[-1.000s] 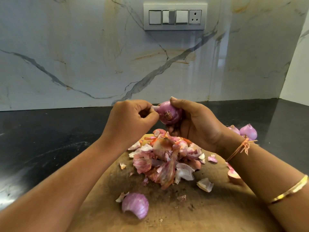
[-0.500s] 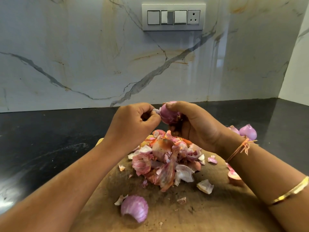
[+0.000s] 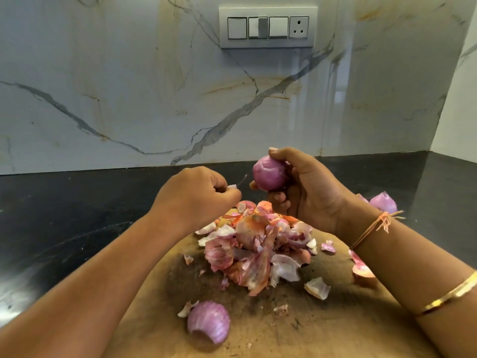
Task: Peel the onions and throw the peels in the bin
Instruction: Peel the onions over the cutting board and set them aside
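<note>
We hold the onion [image 3: 269, 174] up in the air, above the far end of the peel pile [image 3: 258, 244] and in front of the black countertop [image 3: 64, 215]. It is round, smooth and glossy, pale purple with faint lighter veins, and the side facing us shows bare flesh with no papery skin.

Our right hand [image 3: 307, 187] grips it: the thumb lies over the top and the curled fingers close round it from below and behind. Just to its left, our left hand [image 3: 198, 195] is closed in a loose fist, the thumb and fingertips pinching a thin sliver of peel [image 3: 236, 186]. The sliver is white at the fingers and curls upward toward the onion; we cannot tell whether its tip touches.

The pile holds pink, white and orange-brown skins, heaped on a round, worn wooden chopping board [image 3: 322, 326]. Smaller scraps lie scattered around it. Near the board's front, apart from the pile, sits a hollow purple onion layer [image 3: 208, 322], its open side facing us. Behind our right wrist, a peeled onion [image 3: 383, 202] rests on the counter.

A thread band [image 3: 374, 226] circles the right wrist and a gold bangle [image 3: 449, 295] sits further up the forearm. Behind the counter rises a veined marble backsplash [image 3: 129, 86] with a grey switch panel [image 3: 268, 27].
</note>
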A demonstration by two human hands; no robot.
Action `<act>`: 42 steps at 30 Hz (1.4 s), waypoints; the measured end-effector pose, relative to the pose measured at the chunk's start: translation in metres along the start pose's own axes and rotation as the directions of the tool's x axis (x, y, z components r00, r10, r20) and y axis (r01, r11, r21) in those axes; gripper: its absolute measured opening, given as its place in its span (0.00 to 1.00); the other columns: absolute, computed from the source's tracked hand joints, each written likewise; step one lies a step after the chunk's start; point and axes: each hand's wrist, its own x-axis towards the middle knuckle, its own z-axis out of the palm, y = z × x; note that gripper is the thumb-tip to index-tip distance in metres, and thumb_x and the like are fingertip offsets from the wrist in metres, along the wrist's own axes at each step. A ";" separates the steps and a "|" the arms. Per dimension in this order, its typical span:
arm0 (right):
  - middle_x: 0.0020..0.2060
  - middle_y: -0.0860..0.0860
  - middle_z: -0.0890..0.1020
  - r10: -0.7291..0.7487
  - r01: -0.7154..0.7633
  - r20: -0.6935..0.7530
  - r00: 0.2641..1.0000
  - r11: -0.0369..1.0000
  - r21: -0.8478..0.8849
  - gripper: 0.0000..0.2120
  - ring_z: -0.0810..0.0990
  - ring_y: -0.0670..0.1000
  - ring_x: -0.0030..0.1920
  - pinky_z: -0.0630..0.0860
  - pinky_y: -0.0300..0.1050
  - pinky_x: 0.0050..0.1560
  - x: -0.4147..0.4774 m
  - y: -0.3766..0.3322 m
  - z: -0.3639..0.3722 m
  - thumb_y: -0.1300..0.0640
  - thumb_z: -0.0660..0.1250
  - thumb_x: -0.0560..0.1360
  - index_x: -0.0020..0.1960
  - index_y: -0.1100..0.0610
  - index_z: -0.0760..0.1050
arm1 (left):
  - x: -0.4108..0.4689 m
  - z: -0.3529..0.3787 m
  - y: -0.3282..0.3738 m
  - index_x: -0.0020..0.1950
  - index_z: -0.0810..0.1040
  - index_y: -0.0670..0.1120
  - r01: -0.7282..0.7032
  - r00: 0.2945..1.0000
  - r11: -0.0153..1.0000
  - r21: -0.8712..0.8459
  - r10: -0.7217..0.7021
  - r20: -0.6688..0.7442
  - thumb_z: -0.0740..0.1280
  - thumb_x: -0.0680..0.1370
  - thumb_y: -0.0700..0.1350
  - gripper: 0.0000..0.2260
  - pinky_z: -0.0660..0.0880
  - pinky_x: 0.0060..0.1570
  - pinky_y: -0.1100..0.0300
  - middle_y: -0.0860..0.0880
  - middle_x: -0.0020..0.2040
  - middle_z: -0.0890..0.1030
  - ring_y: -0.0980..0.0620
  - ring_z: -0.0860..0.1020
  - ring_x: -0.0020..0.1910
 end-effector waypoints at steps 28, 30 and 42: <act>0.42 0.57 0.75 -0.058 0.084 0.130 0.990 0.975 -0.204 0.20 0.73 0.48 0.31 0.72 0.39 0.31 -0.001 0.008 0.011 0.50 0.61 0.79 0.62 0.66 0.72 | -0.005 0.004 0.013 0.36 0.77 0.47 -0.008 0.998 0.940 -0.340 -0.015 -0.063 0.67 0.70 0.51 0.08 0.67 0.31 0.62 0.55 0.26 0.74 0.58 0.69 0.27; 0.42 0.56 0.76 -0.083 0.110 0.128 0.988 0.969 -0.222 0.20 0.73 0.49 0.32 0.72 0.40 0.32 -0.001 0.009 0.012 0.50 0.62 0.79 0.61 0.65 0.73 | -0.005 0.005 0.012 0.37 0.78 0.45 -0.036 0.996 0.955 -0.295 0.009 -0.094 0.67 0.72 0.48 0.08 0.67 0.30 0.63 0.53 0.28 0.75 0.56 0.69 0.27; 0.38 0.56 0.77 -0.053 0.074 0.118 0.992 0.982 -0.176 0.15 0.72 0.47 0.29 0.70 0.38 0.31 -0.002 0.005 0.009 0.51 0.62 0.79 0.55 0.62 0.76 | -0.002 0.005 0.007 0.34 0.79 0.47 -0.175 0.961 0.966 -0.189 0.125 -0.248 0.68 0.73 0.40 0.08 0.64 0.24 0.71 0.56 0.23 0.72 0.59 0.70 0.24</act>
